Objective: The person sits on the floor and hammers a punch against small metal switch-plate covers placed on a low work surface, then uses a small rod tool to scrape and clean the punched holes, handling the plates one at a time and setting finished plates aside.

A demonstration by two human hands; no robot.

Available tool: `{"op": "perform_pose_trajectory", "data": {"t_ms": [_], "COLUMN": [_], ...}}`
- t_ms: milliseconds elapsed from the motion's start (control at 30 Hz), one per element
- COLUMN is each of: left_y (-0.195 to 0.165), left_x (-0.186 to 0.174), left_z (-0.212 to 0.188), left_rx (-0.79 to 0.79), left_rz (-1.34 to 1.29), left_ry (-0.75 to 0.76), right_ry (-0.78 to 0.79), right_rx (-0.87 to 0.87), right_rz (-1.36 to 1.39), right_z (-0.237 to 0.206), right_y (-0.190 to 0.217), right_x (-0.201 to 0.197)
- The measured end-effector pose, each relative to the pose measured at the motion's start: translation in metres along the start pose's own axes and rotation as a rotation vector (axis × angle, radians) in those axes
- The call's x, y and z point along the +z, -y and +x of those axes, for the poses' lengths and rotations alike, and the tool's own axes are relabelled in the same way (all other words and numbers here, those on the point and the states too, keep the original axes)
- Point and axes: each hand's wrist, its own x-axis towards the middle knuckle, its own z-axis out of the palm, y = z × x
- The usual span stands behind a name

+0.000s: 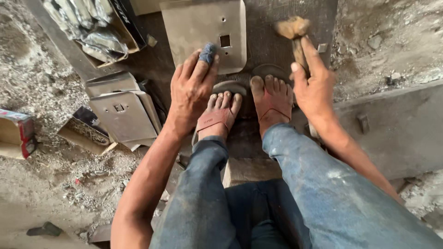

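**Head view: hands at the metal plate**

I see my left hand (pixel 193 92), one finger cloth-wrapped, pressing the flat grey metal plate with a square cutout (pixel 203 32). My right hand (pixel 316 85) grips a wooden-handled brush (pixel 295 39). A cardboard box (pixel 127 27) holds wrapped plates; stacked plates (pixel 122 113) lie left.

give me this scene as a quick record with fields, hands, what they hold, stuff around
setting: dusty workshop floor, person seated, feet in red sandals
left hand: left hand rests on the lower edge of a metal plate, one finger wrapped in blue cloth
right hand: right hand grips a wooden-handled tool, head raised
plate: flat, rounded corners, small square hole, lying on a dark board
to the left: stack of similar plates, open cardboard box of wrapped parts
debris: grey shavings around the boxes
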Motion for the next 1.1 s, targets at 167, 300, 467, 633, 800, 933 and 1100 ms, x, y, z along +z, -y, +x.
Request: {"op": "perform_pose_trajectory", "data": {"t_ms": [167, 300, 467, 633, 800, 933, 1100], "left_y": [-0.001, -0.006, -0.011, -0.015, -0.007, 0.004, 0.004], "left_x": [0.028, 0.033, 0.027, 0.028, 0.027, 0.02, 0.02], "left_z": [-0.011, -0.01, -0.005, -0.005, -0.009, -0.014, -0.014], "left_rx": [0.021, 0.007, -0.012, -0.03, -0.02, -0.023, -0.001], "left_rz": [0.018, 0.038, 0.037, 0.019, 0.005, 0.078, 0.092], "left_ry": [-0.028, 0.007, 0.008, -0.016, -0.067, -0.114, -0.031], "right_ry": [0.108, 0.121, 0.2, 0.238, 0.208, 0.199, 0.181], "right_rx": [0.023, -0.235, -0.232, -0.17, -0.211, -0.247, -0.231], "right_rz": [0.179, -0.061, -0.122, -0.172, -0.129, -0.018, -0.037], "right_z": [0.019, 0.045, 0.067, 0.064, 0.071, 0.071, 0.043], "right_y": [0.04, 0.068, 0.079, 0.078, 0.07, 0.067, 0.069], "right_x": [-0.002, 0.0, -0.001, 0.001, 0.007, 0.002, -0.007]}}
